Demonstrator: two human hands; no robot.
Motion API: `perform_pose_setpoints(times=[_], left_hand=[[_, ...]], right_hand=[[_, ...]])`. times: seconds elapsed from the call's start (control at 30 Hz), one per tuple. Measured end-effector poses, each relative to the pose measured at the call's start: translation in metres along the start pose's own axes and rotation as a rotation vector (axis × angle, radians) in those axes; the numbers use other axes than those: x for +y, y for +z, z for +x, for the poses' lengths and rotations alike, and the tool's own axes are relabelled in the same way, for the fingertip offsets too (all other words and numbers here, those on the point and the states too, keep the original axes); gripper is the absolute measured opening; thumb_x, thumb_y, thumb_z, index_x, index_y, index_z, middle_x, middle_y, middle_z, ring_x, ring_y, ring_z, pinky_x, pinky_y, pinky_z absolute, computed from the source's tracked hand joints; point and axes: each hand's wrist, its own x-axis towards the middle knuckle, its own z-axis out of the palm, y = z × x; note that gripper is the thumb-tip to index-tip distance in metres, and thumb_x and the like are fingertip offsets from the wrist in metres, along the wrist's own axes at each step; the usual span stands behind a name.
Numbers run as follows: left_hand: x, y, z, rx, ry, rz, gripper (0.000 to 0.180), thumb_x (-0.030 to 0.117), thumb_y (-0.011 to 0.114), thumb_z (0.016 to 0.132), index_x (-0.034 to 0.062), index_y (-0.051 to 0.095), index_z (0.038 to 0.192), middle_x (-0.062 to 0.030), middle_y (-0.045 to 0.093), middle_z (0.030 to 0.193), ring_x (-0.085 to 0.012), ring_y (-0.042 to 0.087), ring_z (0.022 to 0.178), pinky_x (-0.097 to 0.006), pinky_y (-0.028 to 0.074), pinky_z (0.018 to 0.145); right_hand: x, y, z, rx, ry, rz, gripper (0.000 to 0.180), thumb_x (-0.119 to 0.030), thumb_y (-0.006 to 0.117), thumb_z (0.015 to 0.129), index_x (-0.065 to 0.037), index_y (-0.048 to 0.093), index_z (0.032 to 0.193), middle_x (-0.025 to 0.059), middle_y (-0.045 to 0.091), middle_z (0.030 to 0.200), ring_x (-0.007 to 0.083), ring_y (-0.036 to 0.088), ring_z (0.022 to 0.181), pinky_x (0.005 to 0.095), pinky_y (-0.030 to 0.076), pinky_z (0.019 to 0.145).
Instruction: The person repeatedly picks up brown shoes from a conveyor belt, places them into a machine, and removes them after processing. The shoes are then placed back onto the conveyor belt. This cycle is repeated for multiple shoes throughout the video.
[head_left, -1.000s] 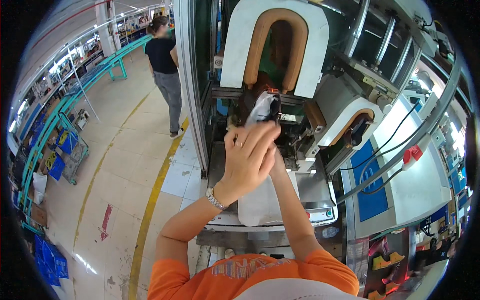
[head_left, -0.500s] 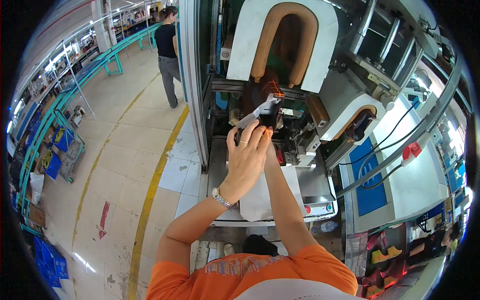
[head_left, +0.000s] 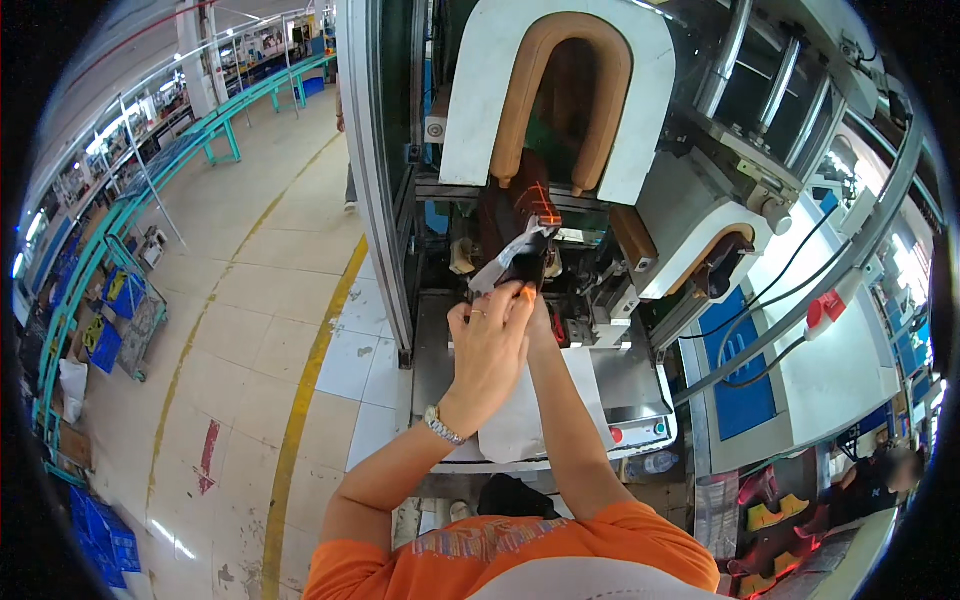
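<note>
A dark brown leather shoe upper, crossed by glowing orange lines, sits in the machine below a padded U-shaped pad. From its near end a crumpled whitish strip slants down toward my hands. My left hand has its fingers bent and drawn together at the near end of the dark piece. What they grip is hidden. Under and beside it lies my right hand, its fingers mostly covered by the left. A small orange spot shows at the left fingertips.
The white U-shaped plate with its brown pad overhangs the work. A second padded clamp stands to the right. White sheet covers the machine's ledge, beside red and green buttons. Left runs a floor with a yellow line.
My hands sit slightly lower in the picture, still together at the dark piece. The view has shifted a little. The person at the far left is now mostly hidden behind the machine's post.
</note>
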Motion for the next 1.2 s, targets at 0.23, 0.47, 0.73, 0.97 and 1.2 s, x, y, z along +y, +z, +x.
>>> perform_pose_setpoints(times=[0.23, 0.47, 0.73, 0.97, 1.2], left_hand=[[0.005, 0.006, 0.001, -0.055, 0.002, -0.062, 0.041, 0.003, 0.055, 0.070, 0.0051, 0.049, 0.110, -0.0084, 0.047, 0.103, -0.0216, 0.050, 0.085, -0.037, 0.033, 0.074], [0.004, -0.001, 0.007, -0.085, 0.045, -0.026, 0.038, 0.006, 0.056, 0.072, 0.0067, 0.051, 0.110, -0.0074, 0.047, 0.104, -0.0223, 0.049, 0.086, -0.037, 0.033, 0.075], [0.005, -0.014, 0.023, -0.079, 0.173, 0.184, 0.038, 0.005, 0.054, 0.072, 0.0116, 0.055, 0.109, -0.0069, 0.048, 0.105, -0.0216, 0.048, 0.090, -0.036, 0.032, 0.075], [0.006, -0.001, 0.014, -0.077, 0.055, 0.100, 0.045, 0.001, 0.053, 0.071, 0.0138, 0.053, 0.114, -0.0088, 0.044, 0.103, -0.0237, 0.048, 0.088, -0.037, 0.033, 0.075], [0.007, -0.003, 0.014, -0.056, 0.087, 0.104, 0.045, 0.000, 0.054, 0.070, 0.0132, 0.053, 0.113, -0.0073, 0.044, 0.103, -0.0243, 0.046, 0.087, -0.037, 0.033, 0.074]], right_hand=[[0.005, -0.056, 0.035, -0.227, -0.039, 0.018, 0.022, -0.022, 0.040, 0.092, -0.009, 0.055, 0.081, -0.0001, 0.057, 0.065, 0.0091, 0.053, 0.055, 0.0220, 0.045, 0.050], [0.002, -0.025, 0.014, -0.137, -0.014, 0.049, 0.027, -0.029, 0.038, 0.093, -0.009, 0.056, 0.095, 0.0030, 0.061, 0.084, 0.0126, 0.060, 0.073, 0.0267, 0.051, 0.065], [0.007, -0.025, 0.001, -0.204, 0.036, 0.080, 0.021, -0.028, 0.049, 0.088, -0.013, 0.052, 0.102, -0.0010, 0.058, 0.091, 0.0128, 0.056, 0.085, 0.0311, 0.045, 0.078], [0.004, -0.002, 0.003, -0.056, -0.175, -0.062, 0.011, -0.012, 0.046, 0.087, -0.010, 0.053, 0.096, 0.0020, 0.059, 0.087, 0.0146, 0.058, 0.075, 0.0287, 0.049, 0.064], [0.012, -0.035, 0.013, -0.097, -0.113, -0.019, 0.011, -0.011, 0.044, 0.088, -0.010, 0.054, 0.093, 0.0013, 0.059, 0.084, 0.0132, 0.058, 0.076, 0.0253, 0.048, 0.064]])
